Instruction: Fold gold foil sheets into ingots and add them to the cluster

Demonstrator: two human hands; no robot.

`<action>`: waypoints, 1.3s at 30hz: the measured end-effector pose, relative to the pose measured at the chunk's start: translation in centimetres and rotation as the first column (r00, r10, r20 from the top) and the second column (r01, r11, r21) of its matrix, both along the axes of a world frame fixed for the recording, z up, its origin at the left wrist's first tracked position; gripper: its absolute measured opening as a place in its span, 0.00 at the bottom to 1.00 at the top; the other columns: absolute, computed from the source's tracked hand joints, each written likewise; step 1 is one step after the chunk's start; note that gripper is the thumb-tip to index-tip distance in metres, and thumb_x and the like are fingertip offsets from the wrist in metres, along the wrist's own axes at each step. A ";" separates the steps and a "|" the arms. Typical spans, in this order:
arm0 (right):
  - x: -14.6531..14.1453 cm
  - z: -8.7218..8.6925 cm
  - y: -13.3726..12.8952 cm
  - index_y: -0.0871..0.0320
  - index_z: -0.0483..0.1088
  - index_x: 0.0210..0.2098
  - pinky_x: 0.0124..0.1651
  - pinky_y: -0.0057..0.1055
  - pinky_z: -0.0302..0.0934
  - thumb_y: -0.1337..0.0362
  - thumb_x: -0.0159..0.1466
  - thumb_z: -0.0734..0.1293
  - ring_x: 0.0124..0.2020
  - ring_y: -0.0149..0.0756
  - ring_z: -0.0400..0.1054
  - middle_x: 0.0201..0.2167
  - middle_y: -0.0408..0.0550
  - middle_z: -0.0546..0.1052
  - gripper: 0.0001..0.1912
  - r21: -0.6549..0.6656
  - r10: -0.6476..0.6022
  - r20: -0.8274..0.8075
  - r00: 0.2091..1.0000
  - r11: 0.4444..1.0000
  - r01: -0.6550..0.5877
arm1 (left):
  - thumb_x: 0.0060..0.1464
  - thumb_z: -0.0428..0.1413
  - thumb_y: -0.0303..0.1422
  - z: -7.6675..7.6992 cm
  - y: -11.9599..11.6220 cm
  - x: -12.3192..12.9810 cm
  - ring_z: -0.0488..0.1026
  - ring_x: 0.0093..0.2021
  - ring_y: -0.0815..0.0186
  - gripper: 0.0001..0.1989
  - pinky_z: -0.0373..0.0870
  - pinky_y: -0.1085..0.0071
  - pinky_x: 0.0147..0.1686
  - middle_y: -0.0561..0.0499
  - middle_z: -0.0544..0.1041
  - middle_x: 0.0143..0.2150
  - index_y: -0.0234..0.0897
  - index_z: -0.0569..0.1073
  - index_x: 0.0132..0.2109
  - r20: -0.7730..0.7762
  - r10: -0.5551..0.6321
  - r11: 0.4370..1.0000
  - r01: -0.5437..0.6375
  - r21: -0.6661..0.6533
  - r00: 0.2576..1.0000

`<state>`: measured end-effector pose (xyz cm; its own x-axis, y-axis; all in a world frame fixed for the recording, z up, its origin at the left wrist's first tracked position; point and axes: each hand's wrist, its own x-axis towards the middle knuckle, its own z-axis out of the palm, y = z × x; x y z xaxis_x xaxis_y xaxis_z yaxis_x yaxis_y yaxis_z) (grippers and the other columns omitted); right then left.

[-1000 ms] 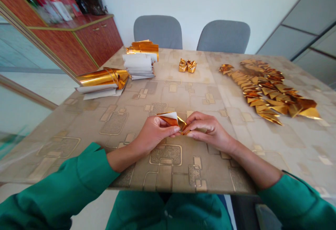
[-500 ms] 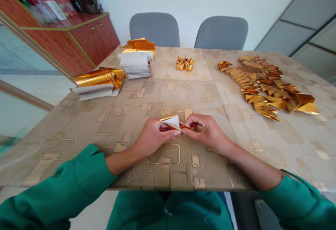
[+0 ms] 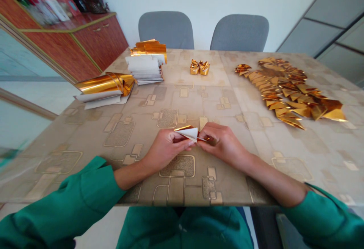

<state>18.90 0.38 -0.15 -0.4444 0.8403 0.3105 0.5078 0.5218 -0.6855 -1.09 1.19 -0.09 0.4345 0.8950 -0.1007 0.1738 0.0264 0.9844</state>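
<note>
So the paper (image 3: 191,133) had just turned more of its white side up, which I'd guess meant the fold was only partway. It was between both hands, above the worktop (image 3: 196,101), near the front edge. Left hand (image 3: 163,148) had its fingers pinching one end, right hand (image 3: 229,146) had its fingers clamped on the other. Couldn't read any labels or brands.
</note>
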 end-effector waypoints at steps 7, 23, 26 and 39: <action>0.1 -0.2 0.1 0.58 0.70 0.27 0.29 0.26 0.53 0.63 0.63 0.71 0.25 0.27 0.61 0.24 0.41 0.71 0.10 -0.078 0.011 -0.115 0.993 0.997 -0.020 | 0.51 0.60 0.33 0.0 0.2 -0.2 0.77 0.31 0.66 0.09 0.74 0.74 0.32 0.46 0.83 0.32 0.32 0.82 0.31 -0.056 0.031 0.999 -0.032 -0.018 0.998; 0.5 -1.0 0.5 0.58 0.70 0.30 0.29 0.28 0.54 0.58 0.63 0.70 0.25 0.29 0.61 0.24 0.41 0.71 0.10 -0.308 -0.015 -0.273 0.962 0.949 -0.072 | 0.48 0.65 0.33 -0.2 0.1 -0.1 0.80 0.33 0.67 0.11 0.77 0.75 0.34 0.45 0.84 0.35 0.30 0.81 0.38 0.153 0.080 0.976 -0.046 -0.215 0.985; 0.4 -1.0 0.4 0.58 0.70 0.30 0.28 0.28 0.52 0.59 0.63 0.69 0.25 0.28 0.59 0.24 0.40 0.70 0.10 -0.313 -0.011 -0.287 0.958 0.946 -0.083 | 0.47 0.65 0.33 -0.4 0.1 -0.1 0.81 0.35 0.65 0.15 0.78 0.73 0.35 0.45 0.84 0.37 0.30 0.80 0.42 0.190 0.070 0.972 -0.024 -0.234 0.979; 0.1 -1.1 0.3 0.57 0.68 0.33 0.26 0.28 0.50 0.56 0.61 0.72 0.24 0.28 0.56 0.25 0.39 0.68 0.12 -0.337 -0.047 -0.316 0.948 0.939 -0.065 | 0.42 0.69 0.33 -0.6 0.2 0.2 0.78 0.32 0.67 0.16 0.78 0.72 0.34 0.48 0.82 0.35 0.30 0.79 0.40 0.250 0.164 0.944 -0.078 -0.321 0.954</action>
<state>18.97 0.66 -1.26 -0.3791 0.9158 0.1329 0.2328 0.2334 -0.9441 -0.90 1.35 -0.68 0.3738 0.8871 -0.2706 -0.1208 0.3358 0.9341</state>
